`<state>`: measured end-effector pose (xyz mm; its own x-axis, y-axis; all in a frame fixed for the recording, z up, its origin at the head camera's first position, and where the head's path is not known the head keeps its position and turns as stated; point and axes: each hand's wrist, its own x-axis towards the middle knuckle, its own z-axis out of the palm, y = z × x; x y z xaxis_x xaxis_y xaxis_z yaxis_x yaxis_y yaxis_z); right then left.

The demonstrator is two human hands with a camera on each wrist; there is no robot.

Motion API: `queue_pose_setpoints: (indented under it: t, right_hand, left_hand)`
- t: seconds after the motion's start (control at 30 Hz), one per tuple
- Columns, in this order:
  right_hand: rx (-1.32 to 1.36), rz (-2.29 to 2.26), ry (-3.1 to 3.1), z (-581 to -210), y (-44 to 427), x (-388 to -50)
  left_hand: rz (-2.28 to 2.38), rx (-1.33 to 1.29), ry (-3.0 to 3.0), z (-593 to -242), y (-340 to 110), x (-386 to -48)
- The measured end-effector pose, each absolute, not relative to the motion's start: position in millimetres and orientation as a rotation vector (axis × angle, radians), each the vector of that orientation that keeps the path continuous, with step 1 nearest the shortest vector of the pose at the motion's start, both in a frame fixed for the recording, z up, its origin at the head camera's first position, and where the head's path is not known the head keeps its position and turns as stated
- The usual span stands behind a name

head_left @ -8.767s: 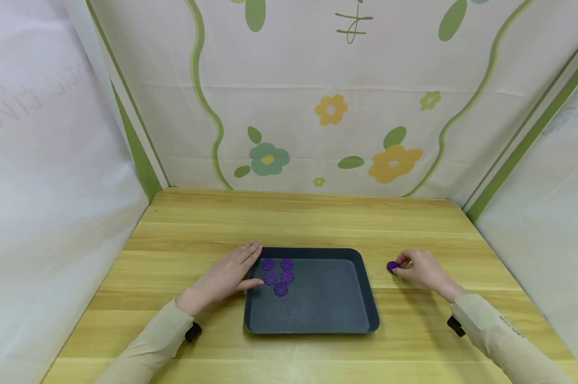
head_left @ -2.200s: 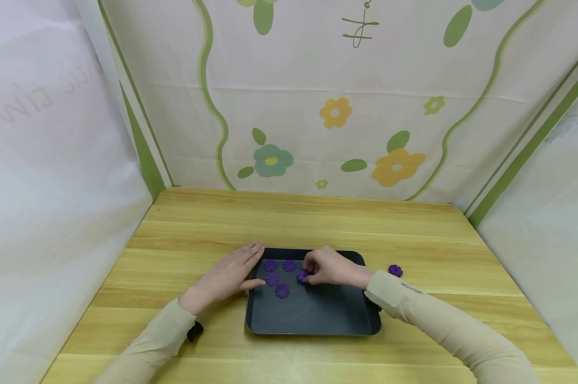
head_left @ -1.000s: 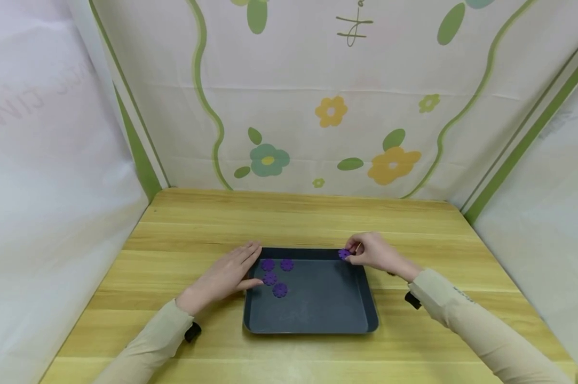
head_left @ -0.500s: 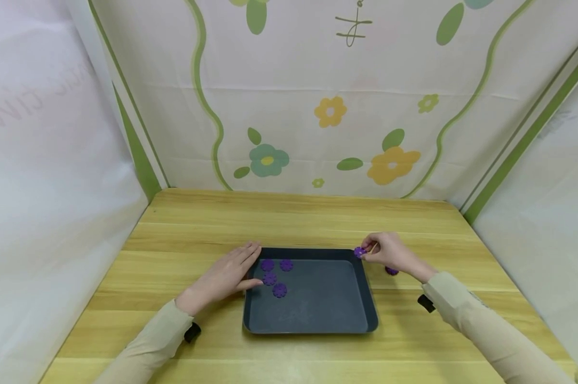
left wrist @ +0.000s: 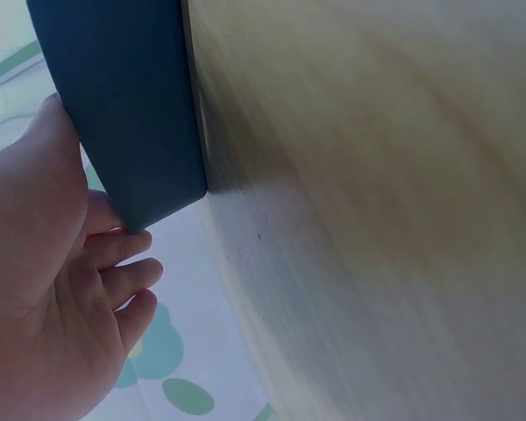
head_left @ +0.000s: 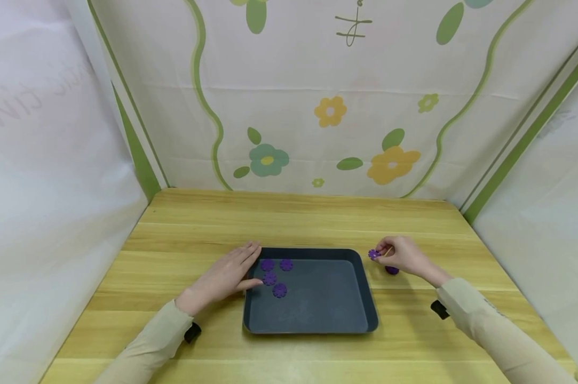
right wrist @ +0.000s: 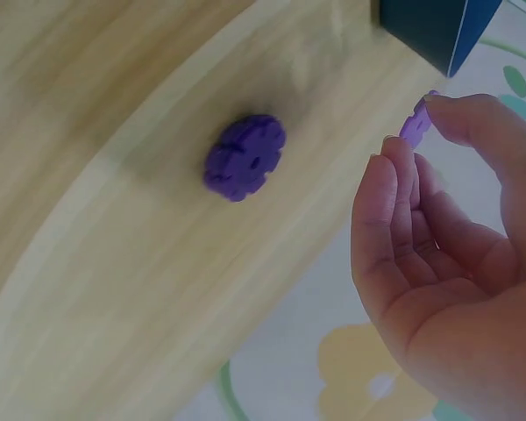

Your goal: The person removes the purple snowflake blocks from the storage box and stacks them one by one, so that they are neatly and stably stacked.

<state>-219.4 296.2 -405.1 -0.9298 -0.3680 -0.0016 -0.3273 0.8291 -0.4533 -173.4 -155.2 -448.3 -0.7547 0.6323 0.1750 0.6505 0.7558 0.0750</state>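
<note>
R hand pinches purple disc above bench, just R of tray; purple pc. on bench nr. it. L hand on tray's L rim, fingers extended; 4 discs inside.

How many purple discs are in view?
6 visible: four discs in the tray, one disc pinched by the right hand, one disc on the table, possibly a stack hiding more.

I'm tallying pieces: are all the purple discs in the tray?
No: the right hand pinches one disc outside the tray, and at least one other disc lies on the table.
</note>
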Motion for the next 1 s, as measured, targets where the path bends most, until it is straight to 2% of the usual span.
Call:
queue_pose_setpoints:
  t: [1.0]
  right_hand:
    - [-0.433,-0.689,2.944,-428,338,-207]
  left_hand:
    - [-0.204,-1.027,-2.791,-447,-155,-172]
